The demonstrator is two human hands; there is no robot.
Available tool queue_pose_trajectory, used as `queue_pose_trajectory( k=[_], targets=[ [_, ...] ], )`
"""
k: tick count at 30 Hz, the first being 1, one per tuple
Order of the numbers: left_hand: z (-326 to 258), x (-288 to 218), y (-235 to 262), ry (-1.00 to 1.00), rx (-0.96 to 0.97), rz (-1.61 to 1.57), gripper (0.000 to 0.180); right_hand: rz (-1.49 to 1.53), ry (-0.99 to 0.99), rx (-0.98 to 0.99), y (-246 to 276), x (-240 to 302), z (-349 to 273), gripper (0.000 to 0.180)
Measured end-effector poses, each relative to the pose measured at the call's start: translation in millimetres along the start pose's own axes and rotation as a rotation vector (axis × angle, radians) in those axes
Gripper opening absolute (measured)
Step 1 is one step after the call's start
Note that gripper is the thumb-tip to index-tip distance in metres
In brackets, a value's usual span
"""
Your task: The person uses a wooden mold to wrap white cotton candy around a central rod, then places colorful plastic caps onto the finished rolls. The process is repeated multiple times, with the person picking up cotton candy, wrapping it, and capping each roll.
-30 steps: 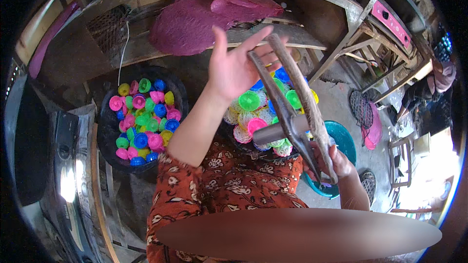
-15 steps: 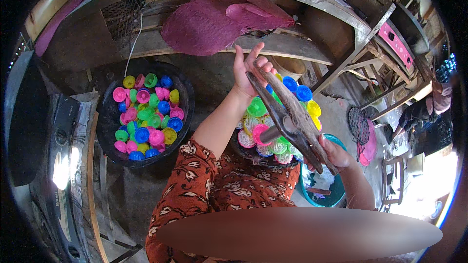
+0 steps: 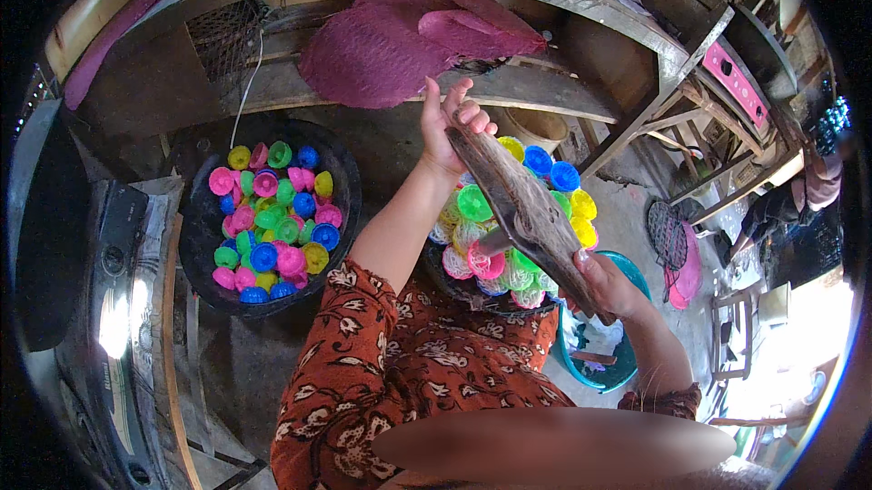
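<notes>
Both of my hands hold a long wooden noodle press (image 3: 529, 204) slantwise in front of me, its two handles closed together. My left hand (image 3: 447, 138) grips the far left end, thumb raised and fingers curled at the wood. Around the near right end is my right hand (image 3: 612, 287), its fingers partly hidden. A metal cylinder (image 3: 493, 242) juts from the underside, over a pink plastic cup (image 3: 487, 266). Beneath lies a heap of colourful cups, several holding white strands, such as a green cup (image 3: 473, 203). The handles hide part of the heap.
A black basin (image 3: 202, 258) of loose coloured cups stands on the left. To the right, a teal basin (image 3: 639, 292) holds white material. Purple woven mats (image 3: 372, 54) rest on a wooden bench (image 3: 536, 101) ahead. Another person (image 3: 799, 195) is at the far right.
The press handles, apart before, are now pressed together. The press and both my hands have shifted slightly left.
</notes>
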State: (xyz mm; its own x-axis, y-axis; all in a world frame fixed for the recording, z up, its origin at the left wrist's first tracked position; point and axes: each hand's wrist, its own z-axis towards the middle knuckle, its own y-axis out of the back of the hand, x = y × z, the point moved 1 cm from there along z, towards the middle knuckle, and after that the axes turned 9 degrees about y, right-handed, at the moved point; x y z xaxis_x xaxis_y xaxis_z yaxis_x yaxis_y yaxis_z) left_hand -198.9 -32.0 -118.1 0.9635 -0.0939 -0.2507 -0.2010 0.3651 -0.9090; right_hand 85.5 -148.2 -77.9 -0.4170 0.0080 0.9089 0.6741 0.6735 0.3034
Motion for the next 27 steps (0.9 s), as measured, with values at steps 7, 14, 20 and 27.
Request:
queue_pose_trajectory(
  k=[7, 14, 20, 27],
  targets=[
    [-1.3, 11.5, 7.2, 0.042, -0.053, -0.016, 0.053, -0.074, 0.003, -0.046, -4.7, 3.0, -8.4, 0.057],
    [-11.9, 10.9, -2.7, 0.012, -0.117, -0.007, 0.052, -0.045, -0.072, -0.036, -6.0, 3.8, -16.4, 0.047],
    [-13.8, -2.0, -15.2, -0.061, -0.156, 0.03, 0.049, -0.161, 0.038, -0.066, -12.1, 3.9, -5.9, 0.046],
    [-13.4, 14.2, -19.0, 0.003, -0.168, 0.01, 0.046, -0.176, -0.061, -0.095, -9.8, 11.0, -24.2, 0.046]
  ],
)
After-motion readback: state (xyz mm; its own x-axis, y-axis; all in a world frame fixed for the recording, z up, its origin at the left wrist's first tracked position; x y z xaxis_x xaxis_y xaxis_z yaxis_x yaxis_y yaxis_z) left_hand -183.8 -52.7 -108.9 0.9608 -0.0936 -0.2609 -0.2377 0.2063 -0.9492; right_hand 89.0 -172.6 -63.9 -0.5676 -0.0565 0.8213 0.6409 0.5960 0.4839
